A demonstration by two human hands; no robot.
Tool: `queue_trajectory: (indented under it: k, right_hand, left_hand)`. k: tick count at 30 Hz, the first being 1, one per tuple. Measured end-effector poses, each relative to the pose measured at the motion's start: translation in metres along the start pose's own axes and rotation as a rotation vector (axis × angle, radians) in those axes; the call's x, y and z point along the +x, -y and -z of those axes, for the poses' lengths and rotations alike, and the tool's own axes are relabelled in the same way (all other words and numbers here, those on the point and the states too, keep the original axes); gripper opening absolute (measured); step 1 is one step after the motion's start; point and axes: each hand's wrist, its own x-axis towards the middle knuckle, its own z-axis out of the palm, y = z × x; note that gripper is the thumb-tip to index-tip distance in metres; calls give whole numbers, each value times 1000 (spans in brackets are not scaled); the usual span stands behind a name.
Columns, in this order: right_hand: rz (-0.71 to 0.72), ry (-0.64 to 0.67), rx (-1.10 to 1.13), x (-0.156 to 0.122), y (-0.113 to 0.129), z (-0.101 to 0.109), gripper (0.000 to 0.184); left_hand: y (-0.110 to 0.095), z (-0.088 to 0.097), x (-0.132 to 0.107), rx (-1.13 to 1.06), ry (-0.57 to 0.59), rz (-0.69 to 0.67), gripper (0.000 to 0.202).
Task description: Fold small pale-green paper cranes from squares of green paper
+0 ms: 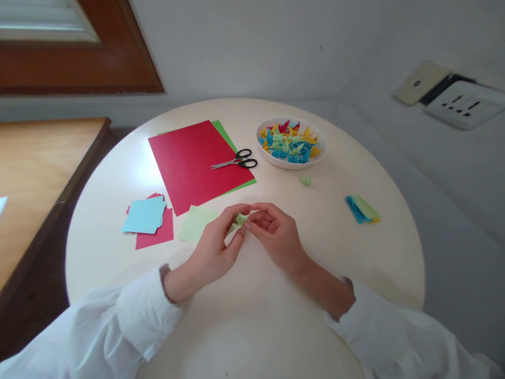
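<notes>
Between my two hands, above the middle of the white table, is a small piece of folded light green paper (240, 220), mostly hidden by fingers. My left hand (218, 245) pinches it from the left with thumb and fingers. From the right, the fingertips of my right hand (279, 234) close on its other edge, and the hands meet there. Behind my left hand lies a flat light green paper square (196, 223). A small folded green paper crane (305, 180) rests beyond my right hand, in front of a white bowl (292, 165) filled with colourful folded paper cranes.
Large red paper (189, 158) lies over green sheets, with black-handled scissors (240, 159) on its right edge. At left is a stack of light blue squares (145, 215) over red squares (163, 234). Folded blue, green and yellow papers (362, 209) lie at right. A wall socket (461, 102) is beyond.
</notes>
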Motion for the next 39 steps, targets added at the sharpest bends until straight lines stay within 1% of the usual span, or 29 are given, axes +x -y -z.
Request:
queue_trajectory:
  k: [5,7,9,11,13,15,17,20,25,28,31,35,39]
  right_hand:
    - [20,15,-32,0,0,1,19]
    - [26,12,-36,1,0,1,19]
    - [31,1,-46,2,0,2,19]
    - [38,-18,-81,2,-1,3,19]
    - [51,-29,-138,3,-2,4,18]
    - [71,-32,-204,3,-2,4,16]
    - [98,-38,-270,2,-3,5,15]
    - [163,-49,-374,1,-2,5,11]
    - [293,-55,-477,-1,2,4,10]
    - [382,-96,-480,-3,6,3,12]
    - [466,-123,-500,-5,8,3,14]
    - [532,-123,-548,-6,9,6,18]
    - [639,-98,-564,-3,10,9,18]
  left_hand:
    - [-1,1,1,33,11,-42,34]
    - [-1,2,3,81,10,-72,33]
    - [-1,4,4,164,-20,-121,30]
    - [-1,6,6,250,-79,-170,22]
    - [0,8,6,311,-141,-190,15]
    - [-1,10,6,341,-174,-176,11]
    - [-1,10,6,339,-171,-132,8]
    - [-1,9,6,287,-136,-37,5]
    - [-1,6,6,148,-135,72,9]
    - [-4,6,7,31,-166,111,6]
    - [-10,6,10,-118,-212,174,8]
    - [-15,5,13,-322,-231,297,15]
    - [-17,3,13,-438,-239,341,22]
